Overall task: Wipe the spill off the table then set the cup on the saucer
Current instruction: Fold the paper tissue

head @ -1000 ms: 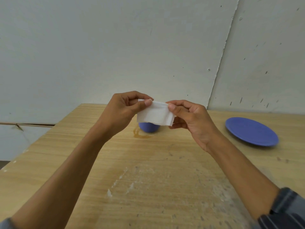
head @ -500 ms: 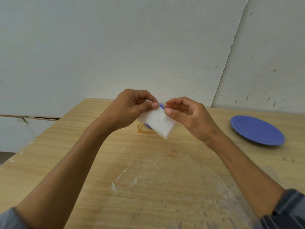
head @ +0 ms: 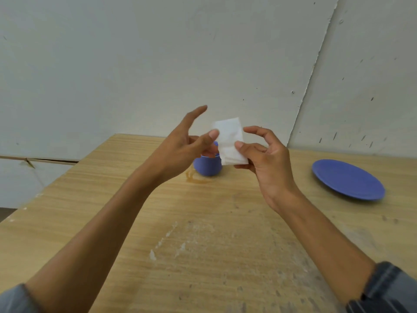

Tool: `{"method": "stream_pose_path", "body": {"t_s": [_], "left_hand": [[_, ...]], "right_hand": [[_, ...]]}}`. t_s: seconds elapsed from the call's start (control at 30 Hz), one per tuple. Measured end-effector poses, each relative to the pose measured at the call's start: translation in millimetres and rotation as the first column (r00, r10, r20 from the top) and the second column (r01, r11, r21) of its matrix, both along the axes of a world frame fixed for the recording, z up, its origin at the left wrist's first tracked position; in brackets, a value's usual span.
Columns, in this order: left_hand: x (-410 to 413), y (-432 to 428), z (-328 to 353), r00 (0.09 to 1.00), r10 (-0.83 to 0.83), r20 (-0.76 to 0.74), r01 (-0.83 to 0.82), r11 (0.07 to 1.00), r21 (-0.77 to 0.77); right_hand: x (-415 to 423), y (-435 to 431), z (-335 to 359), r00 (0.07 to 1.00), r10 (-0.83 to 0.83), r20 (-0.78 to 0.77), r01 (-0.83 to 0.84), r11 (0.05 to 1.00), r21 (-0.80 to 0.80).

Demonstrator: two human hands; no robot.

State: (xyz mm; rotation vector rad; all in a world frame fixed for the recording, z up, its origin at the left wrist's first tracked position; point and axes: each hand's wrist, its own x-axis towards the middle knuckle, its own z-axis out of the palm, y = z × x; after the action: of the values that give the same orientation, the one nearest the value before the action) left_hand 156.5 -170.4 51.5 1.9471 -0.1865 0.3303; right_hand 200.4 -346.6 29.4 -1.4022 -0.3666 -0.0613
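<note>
Your left hand [head: 180, 145] hangs above the table [head: 112, 199] with its fingers spread wide; only the thumb tip seems to brush the edge of the folded white tissue [head: 230, 141], so count it as holding nothing. Just below it, the brown spill [head: 197, 178] curls on the wood against the left foot of the blue cup [head: 207, 166], which stands upright and touches the wet patch. Your right hand [head: 266, 159] carries the tissue, pinched between thumb and fingers, lifted clear of the table in front of the cup. Far to the right, well apart from the cup, lies the blue saucer [head: 348, 179], bare.

Nothing is wiped yet. The main danger is the cup: the liquid sits right at its base, so a sweep from the left could knock it over or shove it along. Liquid probably reaches under the cup too, and moving it unwiped would likely carry a wet ring onto the saucer. A small tissue held by one edge may also smear rather than soak.
</note>
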Motion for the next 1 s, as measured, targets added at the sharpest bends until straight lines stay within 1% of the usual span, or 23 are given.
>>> {"method": "stream_pose_path", "body": {"t_s": [0.13,0.2,0.37,0.47,0.53,0.63,0.7,0.73,0.8,0.87,0.93,1.0], "left_hand": [[1,-11,-5,0.997,-0.057,0.046,0.055,0.998,0.04],[2,-11,-5,0.997,-0.05,0.065,0.049,0.999,0.008],[3,-6,-5,0.997,-0.014,0.074,0.016,1.0,-0.023],[4,-2,-4,0.997,0.019,0.075,-0.019,1.0,-0.004],[4,0,-3,0.996,0.036,0.08,-0.038,0.999,0.019],[7,2,-4,0.987,0.102,0.123,-0.116,0.987,0.111],[8,4,-4,0.981,0.132,0.142,-0.152,0.979,0.136],[8,4,-3,0.983,0.125,0.133,-0.143,0.98,0.137],[6,5,-2,0.994,0.064,0.085,-0.073,0.992,0.103],[3,3,-2,0.999,-0.003,0.043,0.001,0.999,0.044],[4,1,-5,0.999,-0.008,0.04,0.008,1.0,0.017],[5,0,-8,0.999,0.018,0.038,-0.017,0.999,-0.03]], "right_hand": [[-5,5,0,1.0,0.0,-0.005,0.001,0.999,0.043],[-6,5,1,1.0,0.012,-0.003,-0.012,0.999,0.049],[-8,5,1,0.998,0.055,-0.001,-0.055,0.998,-0.002],[-8,3,3,0.998,0.069,-0.006,-0.069,0.997,-0.022],[-7,2,3,0.998,0.057,0.015,-0.056,0.995,-0.078],[-5,2,1,0.991,-0.006,0.132,0.037,0.971,-0.235],[-3,2,0,0.983,-0.012,0.183,0.067,0.953,-0.296],[-2,2,-1,0.981,-0.005,0.195,0.067,0.946,-0.316],[-2,4,-3,0.981,0.016,0.193,0.047,0.948,-0.315],[-3,5,-5,0.986,0.027,0.164,0.016,0.966,-0.256],[-3,6,-5,0.989,0.021,0.149,0.012,0.977,-0.214],[-2,5,-6,0.985,0.038,0.168,0.003,0.973,-0.232]]}}
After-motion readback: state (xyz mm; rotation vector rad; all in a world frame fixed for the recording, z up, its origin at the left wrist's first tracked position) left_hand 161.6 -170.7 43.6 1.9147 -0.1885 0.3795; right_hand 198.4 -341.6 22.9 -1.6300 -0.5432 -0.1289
